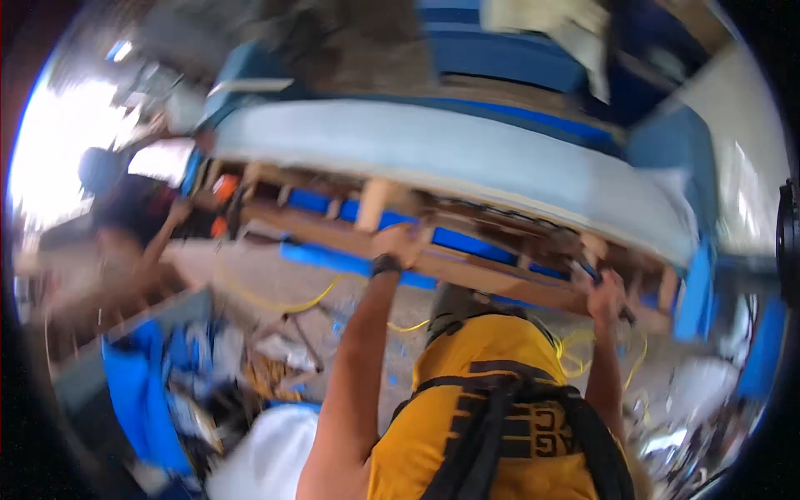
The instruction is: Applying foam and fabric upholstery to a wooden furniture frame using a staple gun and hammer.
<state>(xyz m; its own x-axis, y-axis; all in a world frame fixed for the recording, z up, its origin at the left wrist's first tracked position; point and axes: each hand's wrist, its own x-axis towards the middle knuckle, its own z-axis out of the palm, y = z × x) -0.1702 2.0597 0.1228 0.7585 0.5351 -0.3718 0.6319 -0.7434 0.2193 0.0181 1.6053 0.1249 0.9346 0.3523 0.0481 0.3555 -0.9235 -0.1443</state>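
An upholstered furniture frame [450, 137] with pale blue padding stretches across the view, its wooden rails [308, 229], dark webbing and bright blue strips showing along the near side. My left hand [396, 243] grips a wooden part of the frame near the middle, a black band on its wrist. My right hand [607, 293] is closed on a dark-handled tool [593, 271], possibly a hammer, held at the lower rail on the right; its blurred far end is hard to make out.
At left, a co-worker [137, 200] reaches to the frame's end beside an orange-and-black tool [223, 190]. Yellow hose [321, 296] lies on the floor. A bin [196, 304] with blue fabric [133, 383] and scraps stands lower left. Blue upholstered pieces [512, 50] stand behind.
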